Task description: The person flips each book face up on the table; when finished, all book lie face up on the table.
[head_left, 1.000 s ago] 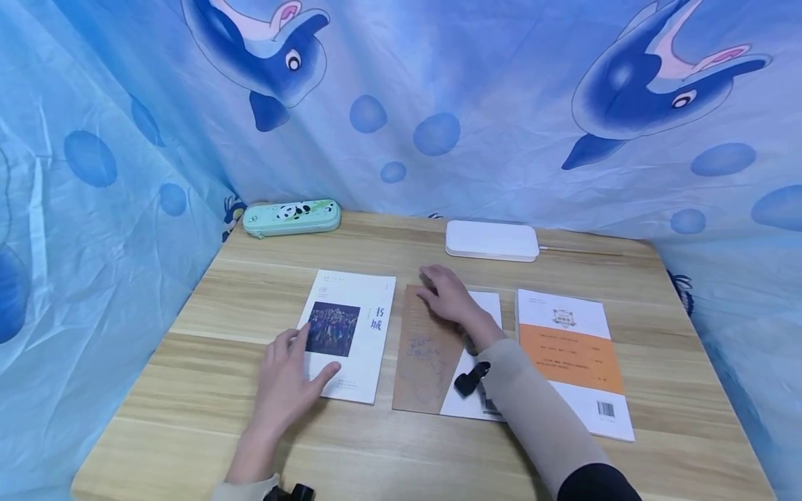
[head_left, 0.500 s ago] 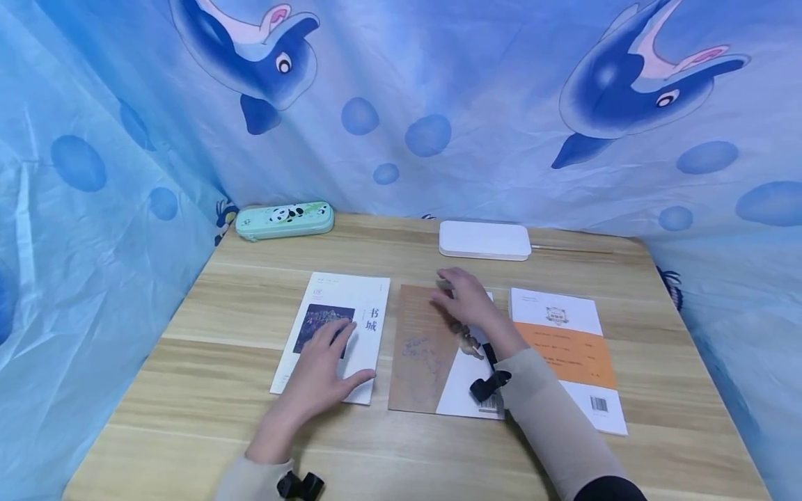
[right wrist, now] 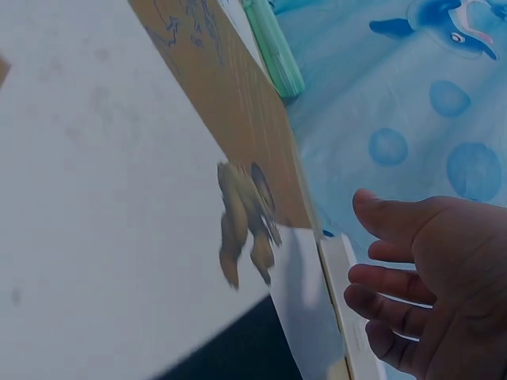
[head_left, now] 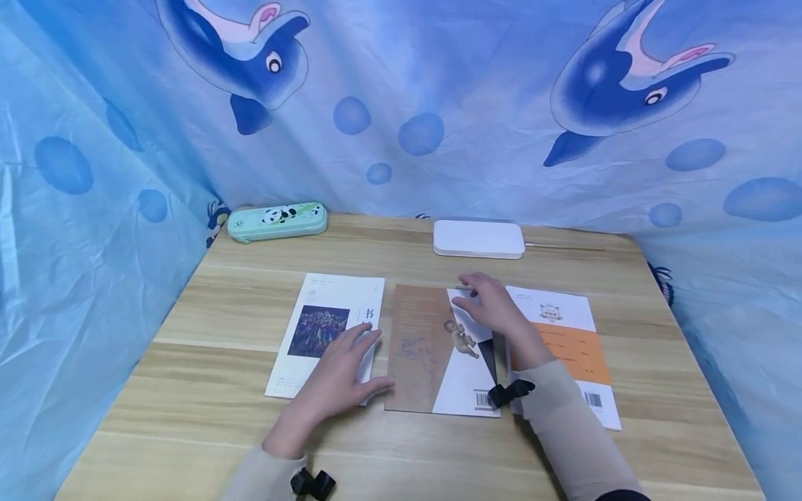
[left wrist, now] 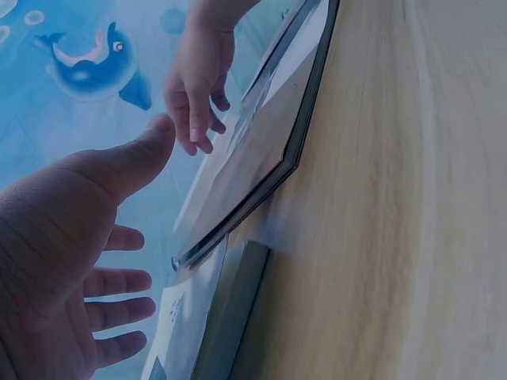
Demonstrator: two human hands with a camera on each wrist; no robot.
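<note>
Three books lie in a row on the wooden table. At left is a white book (head_left: 301, 379) with a dark picture. A brown and white book (head_left: 416, 355) takes the middle, and a white book with an orange band (head_left: 570, 348) lies at right. My left hand (head_left: 338, 376) hovers over the left book's lower right part, thumb spread toward the middle book; its relaxed fingers (left wrist: 119, 281) hold nothing in the left wrist view. Over the middle book's upper right is my right hand (head_left: 491, 303), loosely bent and holding nothing, apart from the cover in the right wrist view.
At the table's back left stands a mint pencil case (head_left: 278, 221) with a panda picture. A flat white box (head_left: 478, 239) lies at the back, a thin rod or cable (head_left: 564, 246) extending from its right side. A blue dolphin-print curtain (head_left: 476, 69) hangs behind and beside the table.
Both hands have moved right: the left across the white book, the right from the middle book's upper left to its upper right. The head view has turned slightly right; the books lie as before.
</note>
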